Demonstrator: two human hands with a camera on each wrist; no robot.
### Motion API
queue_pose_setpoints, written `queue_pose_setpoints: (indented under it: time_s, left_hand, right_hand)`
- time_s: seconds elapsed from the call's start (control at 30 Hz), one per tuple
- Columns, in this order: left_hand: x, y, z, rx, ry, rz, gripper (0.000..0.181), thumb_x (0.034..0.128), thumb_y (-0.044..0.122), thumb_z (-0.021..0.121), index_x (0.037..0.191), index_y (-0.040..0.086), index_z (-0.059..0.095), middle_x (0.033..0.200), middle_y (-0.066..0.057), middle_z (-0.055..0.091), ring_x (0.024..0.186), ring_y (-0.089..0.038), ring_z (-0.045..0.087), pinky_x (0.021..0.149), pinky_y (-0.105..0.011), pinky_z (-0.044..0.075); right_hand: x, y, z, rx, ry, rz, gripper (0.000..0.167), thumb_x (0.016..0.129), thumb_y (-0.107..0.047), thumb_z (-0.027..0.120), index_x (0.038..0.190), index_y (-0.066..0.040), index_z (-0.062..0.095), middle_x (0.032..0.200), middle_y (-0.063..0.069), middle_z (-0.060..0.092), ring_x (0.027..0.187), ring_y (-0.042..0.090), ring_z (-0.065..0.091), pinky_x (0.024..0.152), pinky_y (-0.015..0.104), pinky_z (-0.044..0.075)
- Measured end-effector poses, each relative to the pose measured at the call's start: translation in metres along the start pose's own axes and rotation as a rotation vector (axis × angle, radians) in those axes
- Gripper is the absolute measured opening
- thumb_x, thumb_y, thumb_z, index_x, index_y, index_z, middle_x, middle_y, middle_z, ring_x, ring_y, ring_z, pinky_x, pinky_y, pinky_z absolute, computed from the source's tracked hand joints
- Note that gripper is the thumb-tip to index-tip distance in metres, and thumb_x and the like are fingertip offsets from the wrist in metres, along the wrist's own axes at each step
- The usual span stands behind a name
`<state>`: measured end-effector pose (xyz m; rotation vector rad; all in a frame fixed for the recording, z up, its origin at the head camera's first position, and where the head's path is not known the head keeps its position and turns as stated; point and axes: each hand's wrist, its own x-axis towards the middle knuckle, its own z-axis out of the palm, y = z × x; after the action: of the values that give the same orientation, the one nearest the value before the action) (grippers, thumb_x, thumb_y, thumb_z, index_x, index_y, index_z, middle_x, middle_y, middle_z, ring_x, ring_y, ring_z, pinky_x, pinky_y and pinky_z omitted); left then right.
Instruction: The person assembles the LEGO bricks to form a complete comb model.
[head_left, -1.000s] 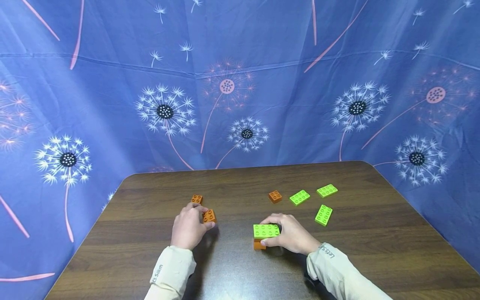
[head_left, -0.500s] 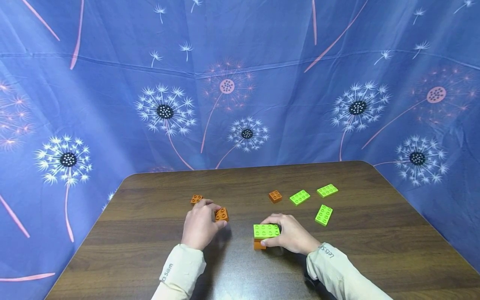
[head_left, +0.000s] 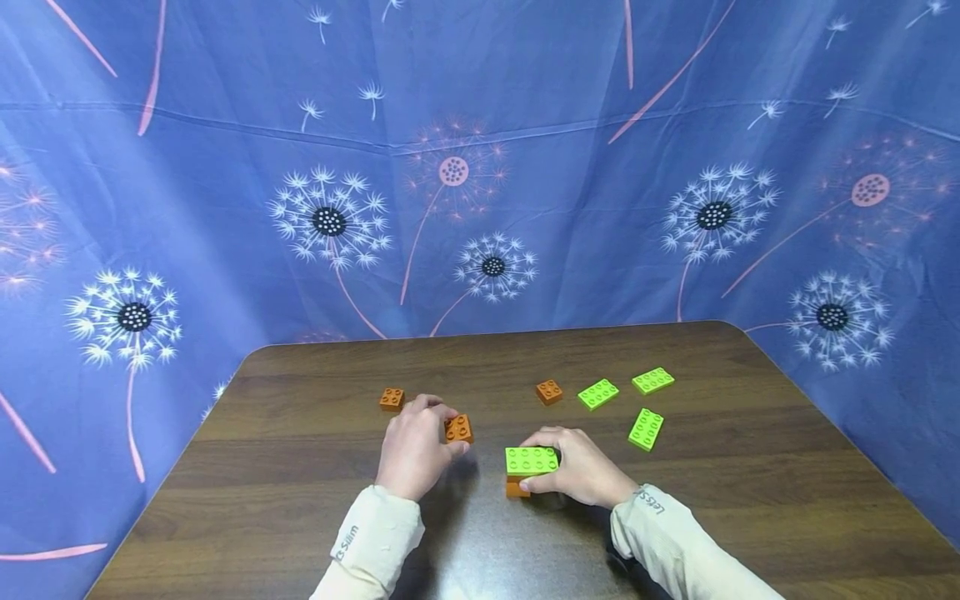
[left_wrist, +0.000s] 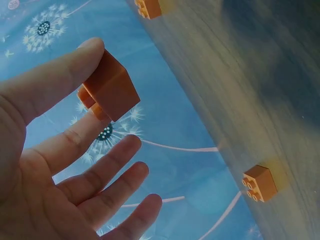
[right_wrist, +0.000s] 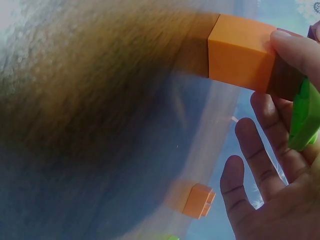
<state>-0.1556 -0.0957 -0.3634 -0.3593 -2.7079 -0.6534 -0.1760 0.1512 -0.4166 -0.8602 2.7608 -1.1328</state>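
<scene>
Orange brick (head_left: 460,428) in L hand (head_left: 415,450), stack (head_left: 527,462) (R hand (head_left: 583,472))

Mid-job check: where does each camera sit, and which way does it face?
Head: on the head, facing forward and down at the table and blue cloth; left hand, right hand and sleeves show.
Left wrist: on that wrist, facing the pinched orange brick; that hand's fingers show.
Right wrist: on that wrist, facing a held orange stack topped green; that hand's fingers show.
Head and left wrist share the pinched brick; head and right wrist, the stack.
</scene>
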Motion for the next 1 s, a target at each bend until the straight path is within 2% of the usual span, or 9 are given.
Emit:
queue_pose_setpoints:
  time_s: [0.43, 0.6, 1.0]
  left_hand:
    - [0.001, 0.016, 0.002, 0.012, -0.016, 0.047, 0.036, 0.0678, 0.019, 0.095, 0.098, 0.007, 0.079, 0.111, -0.015, 0.07, 0.105, -0.034, 0.066, 0.086, -0.053, 0.053]
    - [0.001, 0.022, 0.004, 0.009, -0.026, 0.057, 0.036, 0.0688, 0.019, 0.095, 0.098, 0.007, 0.079, 0.111, -0.014, 0.07, 0.104, -0.033, 0.066, 0.086, -0.052, 0.053]
    - [0.0, 0.035, 0.005, 0.036, -0.02, 0.125, 0.035, 0.0673, 0.021, 0.095, 0.095, 0.009, 0.078, 0.11, -0.01, 0.069, 0.102, -0.029, 0.066, 0.084, -0.049, 0.053]
  right_hand:
    - [0.002, 0.002, -0.001, -0.006, -0.025, 0.019, 0.037, 0.077, -0.026, 0.089, 0.108, -0.015, 0.074, 0.101, -0.009, 0.067, 0.086, 0.008, 0.059, 0.075, 0.028, 0.05]
    - [0.002, 0.004, 0.0, -0.02, -0.027, 0.001, 0.036, 0.077, -0.027, 0.089, 0.108, -0.016, 0.075, 0.1, -0.01, 0.067, 0.086, 0.008, 0.059, 0.075, 0.028, 0.05]
    - [0.003, 0.004, -0.002, 0.006, -0.041, -0.004, 0.037, 0.077, -0.028, 0.09, 0.108, -0.017, 0.075, 0.099, -0.01, 0.067, 0.085, 0.007, 0.059, 0.072, 0.027, 0.05]
